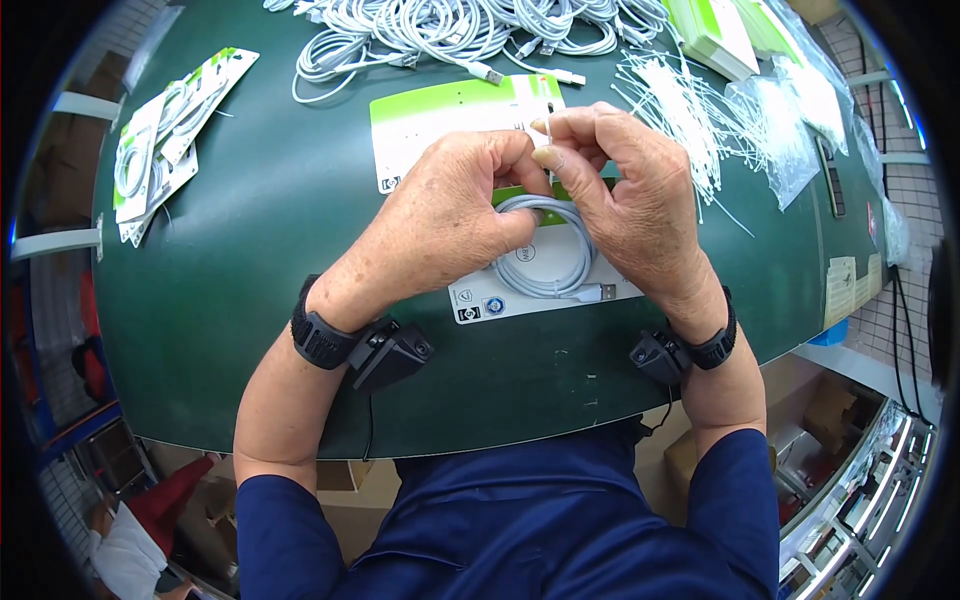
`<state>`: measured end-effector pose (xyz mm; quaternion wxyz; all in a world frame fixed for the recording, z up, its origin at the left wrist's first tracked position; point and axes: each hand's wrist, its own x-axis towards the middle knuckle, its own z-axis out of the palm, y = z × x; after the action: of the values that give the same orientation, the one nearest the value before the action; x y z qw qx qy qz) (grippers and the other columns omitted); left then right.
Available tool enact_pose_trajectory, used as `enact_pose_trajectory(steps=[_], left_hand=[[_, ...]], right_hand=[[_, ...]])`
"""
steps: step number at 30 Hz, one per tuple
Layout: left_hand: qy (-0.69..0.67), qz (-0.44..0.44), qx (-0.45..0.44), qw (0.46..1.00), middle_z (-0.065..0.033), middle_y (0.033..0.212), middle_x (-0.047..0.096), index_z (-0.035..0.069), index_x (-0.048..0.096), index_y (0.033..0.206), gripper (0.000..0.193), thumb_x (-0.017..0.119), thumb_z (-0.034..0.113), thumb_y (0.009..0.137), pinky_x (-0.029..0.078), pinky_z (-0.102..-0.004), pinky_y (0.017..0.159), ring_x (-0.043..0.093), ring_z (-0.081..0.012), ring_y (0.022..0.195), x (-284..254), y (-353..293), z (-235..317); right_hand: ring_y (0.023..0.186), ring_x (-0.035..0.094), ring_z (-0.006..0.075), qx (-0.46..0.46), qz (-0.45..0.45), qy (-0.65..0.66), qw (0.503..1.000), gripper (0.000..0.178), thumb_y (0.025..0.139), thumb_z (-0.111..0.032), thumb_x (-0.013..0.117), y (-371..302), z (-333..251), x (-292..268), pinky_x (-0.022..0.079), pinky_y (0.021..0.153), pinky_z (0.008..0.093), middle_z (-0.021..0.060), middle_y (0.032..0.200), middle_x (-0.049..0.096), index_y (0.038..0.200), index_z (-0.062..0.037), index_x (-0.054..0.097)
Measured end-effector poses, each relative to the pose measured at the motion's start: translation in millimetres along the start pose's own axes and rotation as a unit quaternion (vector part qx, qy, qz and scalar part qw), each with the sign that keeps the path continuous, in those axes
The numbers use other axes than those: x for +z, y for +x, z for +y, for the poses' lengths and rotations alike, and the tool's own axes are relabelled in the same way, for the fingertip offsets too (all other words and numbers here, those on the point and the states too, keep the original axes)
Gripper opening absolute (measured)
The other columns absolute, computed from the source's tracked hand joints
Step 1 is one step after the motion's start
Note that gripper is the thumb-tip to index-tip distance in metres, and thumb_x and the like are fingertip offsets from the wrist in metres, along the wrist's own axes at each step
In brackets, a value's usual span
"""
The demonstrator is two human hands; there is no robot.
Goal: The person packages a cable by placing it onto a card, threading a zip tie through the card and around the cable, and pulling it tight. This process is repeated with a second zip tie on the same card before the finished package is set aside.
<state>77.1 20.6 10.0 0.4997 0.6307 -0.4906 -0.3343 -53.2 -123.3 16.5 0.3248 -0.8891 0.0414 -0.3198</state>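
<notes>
A coiled white USB cable point(580, 270) lies against a green-and-white backing card point(475, 300) in front of me, its metal plug toward the card's lower edge. The fingers of my left hand point(430, 205) are closed on the coil's upper left side, with the fingertips partly hidden. Just right of it, my right hand point(640, 195) pinches a thin white cable tie point(549, 120) between thumb and forefinger, above the coil. Behind both hands, more green-and-white cards point(420, 115) rest flat on the table.
A heap of loose white cables point(430, 35) fills the table's far side. Several carded cables point(150, 160) overlap at the left. Scattered cable ties point(675, 115), a stack of cards point(715, 40) and a clear plastic bag point(785, 125) occupy the far right of the green table point(270, 180).
</notes>
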Motion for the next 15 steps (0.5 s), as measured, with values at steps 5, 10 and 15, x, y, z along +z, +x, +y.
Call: enact_pose_trajectory(steps=[5, 10, 15], left_hand=[[-0.015, 0.0, 0.005, 1.0, -0.0094, 0.08, 0.068, -0.003, 0.065, 0.088, 0.013, 0.063, 0.002, 0.075, 0.051, -0.0303, 0.07, 0.061, -0.0136, 0.075, -1, -1, -1], [-0.029, 0.005, 0.016, 0.999, -0.0096, 0.08, 0.068, -0.003, 0.065, 0.087, 0.013, 0.064, 0.002, 0.075, 0.051, -0.0305, 0.071, 0.061, -0.0139, 0.075, -1, 1, -1], [0.0, -0.013, -0.006, 1.0, -0.01, 0.08, 0.068, -0.003, 0.065, 0.087, 0.013, 0.063, 0.001, 0.075, 0.052, -0.0306, 0.072, 0.062, -0.0155, 0.076, -7, 0, 8]], right_hand=[[0.072, 0.064, 0.0128, -0.02, -0.005, 0.001, 1.0, 0.015, 0.086, 0.001, 0.072, 2, -6, -3, 0.051, 0.062, 0.0238, 0.0065, 0.082, 0.067, 0.101, 0.0002, 0.072], [0.074, 0.069, 0.0226, -0.022, -0.038, -0.02, 0.999, 0.015, 0.086, -0.002, 0.072, 7, -16, -16, 0.055, 0.064, 0.0303, 0.0117, 0.09, 0.07, 0.1, -0.0034, 0.074], [0.073, 0.068, 0.0159, 0.038, -0.055, 0.111, 0.992, 0.015, 0.088, -0.001, 0.071, 2, -30, -22, 0.055, 0.063, 0.0273, 0.0083, 0.089, 0.07, 0.102, -0.0035, 0.075]])
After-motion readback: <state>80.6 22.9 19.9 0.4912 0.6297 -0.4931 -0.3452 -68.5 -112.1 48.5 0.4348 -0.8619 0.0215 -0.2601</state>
